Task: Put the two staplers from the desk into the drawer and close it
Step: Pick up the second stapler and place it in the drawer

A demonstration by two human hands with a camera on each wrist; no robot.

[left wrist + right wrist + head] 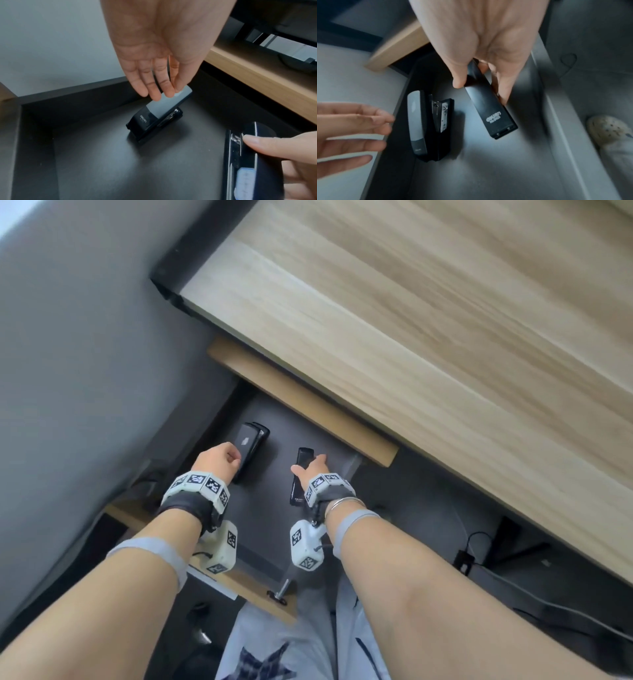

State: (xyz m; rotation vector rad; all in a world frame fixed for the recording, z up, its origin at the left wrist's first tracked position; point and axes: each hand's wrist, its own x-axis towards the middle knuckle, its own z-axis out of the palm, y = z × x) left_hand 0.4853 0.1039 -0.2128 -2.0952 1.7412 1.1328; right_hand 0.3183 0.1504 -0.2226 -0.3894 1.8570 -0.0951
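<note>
- Two black staplers lie in the open dark drawer [263,525] under the light wooden desk [428,320], apart from each other.
- The grey-topped stapler [249,445] lies on its side at the drawer's left, its staple channel showing in the right wrist view [426,125].
- The left hand [217,458] hangs over it, fingers straight and close together; in the left wrist view the fingertips [164,92] look to be at the stapler's [157,112] grey top, though contact is unclear.
- The slim all-black stapler [301,474] lies toward the drawer's right, white lettering on its near end [493,111].
- The right hand [313,469] pinches its far end, thumb [458,79] on one side and fingers down the other.
- Only the right wrist view shows a pale perforated clog [611,129] on the floor, blurred.
- The head view alone shows marker-covered wrist bands [200,484] and light trousers [274,645].
- The desk's far edge is cut off.
</note>
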